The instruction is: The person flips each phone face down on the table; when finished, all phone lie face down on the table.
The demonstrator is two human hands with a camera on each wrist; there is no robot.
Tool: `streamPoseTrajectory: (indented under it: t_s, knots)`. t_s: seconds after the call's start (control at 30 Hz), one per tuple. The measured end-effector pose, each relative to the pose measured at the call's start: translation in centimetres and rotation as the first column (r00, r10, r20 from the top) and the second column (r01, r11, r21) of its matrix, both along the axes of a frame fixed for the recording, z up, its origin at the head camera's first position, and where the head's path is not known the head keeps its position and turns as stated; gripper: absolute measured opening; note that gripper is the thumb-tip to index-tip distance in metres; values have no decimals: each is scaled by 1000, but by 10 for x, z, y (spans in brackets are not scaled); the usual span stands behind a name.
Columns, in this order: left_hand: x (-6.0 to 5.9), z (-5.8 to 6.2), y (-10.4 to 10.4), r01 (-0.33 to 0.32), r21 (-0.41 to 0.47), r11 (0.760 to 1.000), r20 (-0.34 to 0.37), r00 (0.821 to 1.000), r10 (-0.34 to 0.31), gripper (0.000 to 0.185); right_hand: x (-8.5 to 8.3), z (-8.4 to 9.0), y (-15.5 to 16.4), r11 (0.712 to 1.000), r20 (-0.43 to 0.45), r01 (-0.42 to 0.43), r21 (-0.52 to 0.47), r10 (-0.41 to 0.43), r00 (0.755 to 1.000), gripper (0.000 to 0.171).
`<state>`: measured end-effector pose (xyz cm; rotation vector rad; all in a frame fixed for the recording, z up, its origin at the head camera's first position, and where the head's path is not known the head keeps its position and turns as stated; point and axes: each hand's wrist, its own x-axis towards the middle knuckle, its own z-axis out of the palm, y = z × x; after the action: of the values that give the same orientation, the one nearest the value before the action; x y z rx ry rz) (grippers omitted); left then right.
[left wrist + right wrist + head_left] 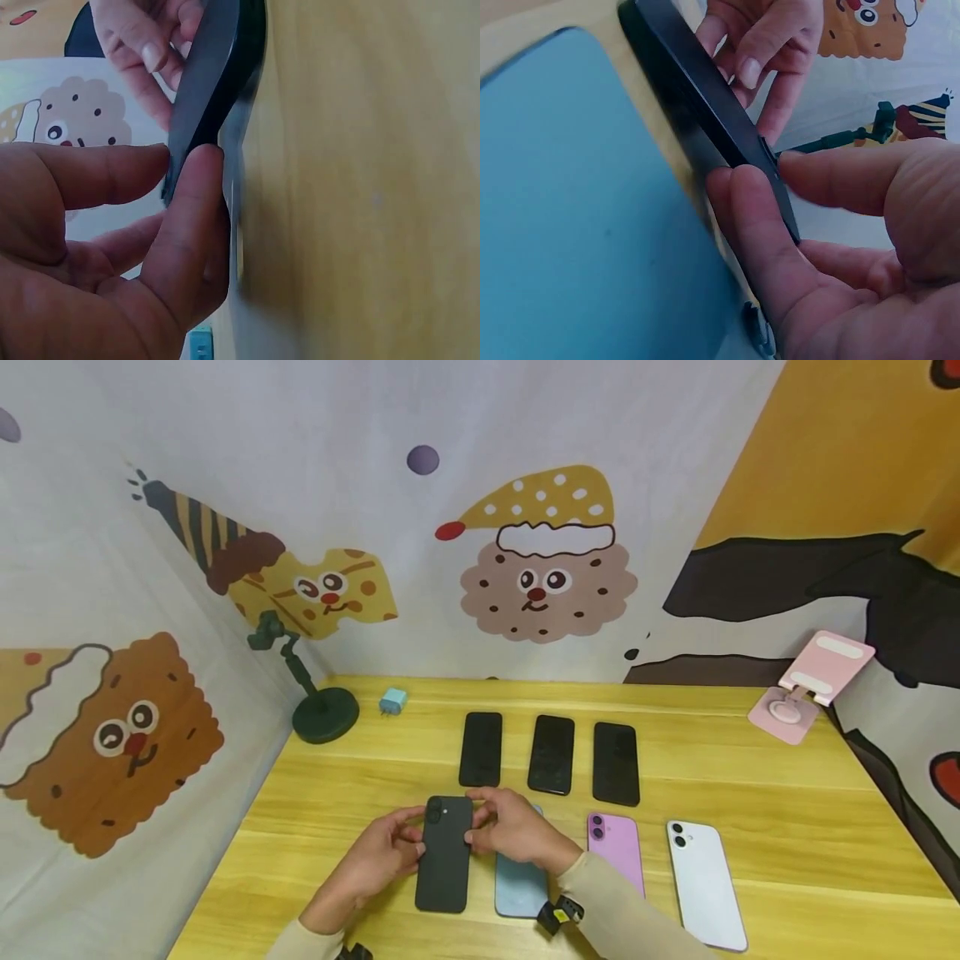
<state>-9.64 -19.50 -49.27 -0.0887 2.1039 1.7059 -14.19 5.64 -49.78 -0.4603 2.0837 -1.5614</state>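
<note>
A black phone (445, 853) lies back up on the yellow table (787, 793), its far end lifted a little. My left hand (381, 857) pinches its left edge and my right hand (508, 828) pinches its right edge near the camera end. In the left wrist view my thumb and a finger press the black phone's (217, 82) edge. In the right wrist view the black phone (705, 105) tilts above the table beside a light blue phone (570, 217). The blue phone (519, 887) lies partly under my right wrist.
Three black phones (551, 753) lie screen up in a row behind. A purple phone (617, 850) and a white phone (705, 883) lie to the right. A dark green stand (324, 712), a small blue charger (392, 701) and a pink stand (806, 689) sit at the back.
</note>
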Motion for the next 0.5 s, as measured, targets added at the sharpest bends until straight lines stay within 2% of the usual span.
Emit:
streamPoseTrajectory:
  t_s: [0.23,0.4,0.5]
  knots:
    - [0,2,1,-2,-39,999,-9,1000,2,53,0,-4,-2,999,-28,-34,41,35,999,65]
    - [1,3,3,-5,-56,998,-7,1000,5,52,-1,0,-2,988,-129,-22,154,42,991,55]
    - [0,4,3,0,-73,997,-4,1000,0,51,-2,1,-3,987,-136,-24,161,46,990,51]
